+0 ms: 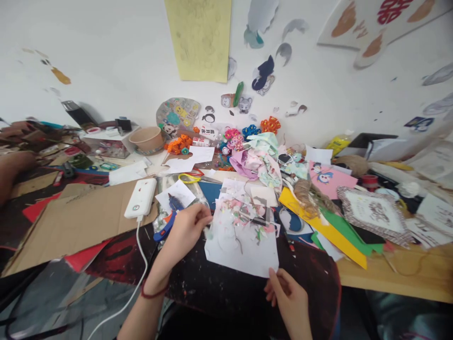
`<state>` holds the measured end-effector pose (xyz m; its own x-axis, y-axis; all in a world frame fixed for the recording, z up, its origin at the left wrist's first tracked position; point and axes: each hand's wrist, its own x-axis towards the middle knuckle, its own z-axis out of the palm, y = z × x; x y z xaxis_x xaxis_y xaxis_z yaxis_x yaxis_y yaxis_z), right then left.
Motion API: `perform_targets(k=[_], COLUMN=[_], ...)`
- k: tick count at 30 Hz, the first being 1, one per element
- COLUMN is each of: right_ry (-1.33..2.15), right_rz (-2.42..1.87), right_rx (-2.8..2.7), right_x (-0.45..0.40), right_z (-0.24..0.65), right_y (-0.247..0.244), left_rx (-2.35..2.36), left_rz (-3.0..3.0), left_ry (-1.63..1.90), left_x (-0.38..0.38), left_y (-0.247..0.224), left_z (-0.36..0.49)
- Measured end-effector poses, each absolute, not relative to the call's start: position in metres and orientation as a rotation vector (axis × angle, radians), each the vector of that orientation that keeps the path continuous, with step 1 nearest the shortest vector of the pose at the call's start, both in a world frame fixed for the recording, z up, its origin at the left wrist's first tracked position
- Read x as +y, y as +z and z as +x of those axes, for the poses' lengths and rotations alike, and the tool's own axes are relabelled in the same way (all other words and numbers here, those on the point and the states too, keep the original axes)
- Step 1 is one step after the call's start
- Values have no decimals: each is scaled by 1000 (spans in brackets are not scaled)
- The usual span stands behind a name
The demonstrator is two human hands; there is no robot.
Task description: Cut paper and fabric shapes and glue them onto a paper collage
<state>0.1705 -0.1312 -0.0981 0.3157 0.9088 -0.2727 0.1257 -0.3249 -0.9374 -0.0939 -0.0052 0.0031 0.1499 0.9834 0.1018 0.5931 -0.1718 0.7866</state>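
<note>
A white sheet of paper (244, 257) lies in front of me, scattered with small coloured paper scraps (240, 212) and a dark-framed clear piece (261, 213). My left hand (189, 229), a dark red cord around its wrist, has its fingers pinched at the sheet's left edge. At the lower right corner, my right hand (288, 290) holds the paper between thumb and fingers. A blue glue gun (166, 226) with an orange trigger lies just left of my left hand, partly on a smaller white paper (186, 193).
A white power bank (140, 198) with a cable rests on cardboard (88, 222) at left. Yellow-handled scissors (191, 178) lie behind the sheet. Yellow card strips (325, 231), twine (304, 193) and a crumpled cloth (260, 163) crowd the right and back. Another person's hand (14, 170) shows far left.
</note>
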Motion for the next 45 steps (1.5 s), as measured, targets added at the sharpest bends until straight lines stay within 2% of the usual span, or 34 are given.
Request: perform_targets(k=[3,7,15,18,23,26,31,39,45], right_ry=[1123,1141,1053,748,-68,-294,-211,-112,-111], right_rz=[-1676,-1673,-1683,-1792,-1954,-2049,-1966,-1850,-1838], right_rx=[-950,-921,-989,-1074,-1360,-1540,-1627,-1475,-1396], right_x=[-132,-134,-132,-123,-100,-89,-76,-60,-64], right_z=[171,171,185,197,218,229,247,273,288], right_y=[-99,-99,-101,-94,-82,-84,-90,-84,-101], left_rx=[1348,1194,1529,1504,1507,1574,1475,953,1111], left_rz=[1649,1721,1624,1643,2058,2252,2472,2989,3068], left_ry=[1015,933,1039,975,785,704,681,417,401], left_x=[19,38,3,-2,1,0,-10,-33,-41], left_y=[0,-24,-47,-47,-43,-43,-45,-49,-76], left_z=[-57,-28,-71,-67,-38,-28,-6,71,69])
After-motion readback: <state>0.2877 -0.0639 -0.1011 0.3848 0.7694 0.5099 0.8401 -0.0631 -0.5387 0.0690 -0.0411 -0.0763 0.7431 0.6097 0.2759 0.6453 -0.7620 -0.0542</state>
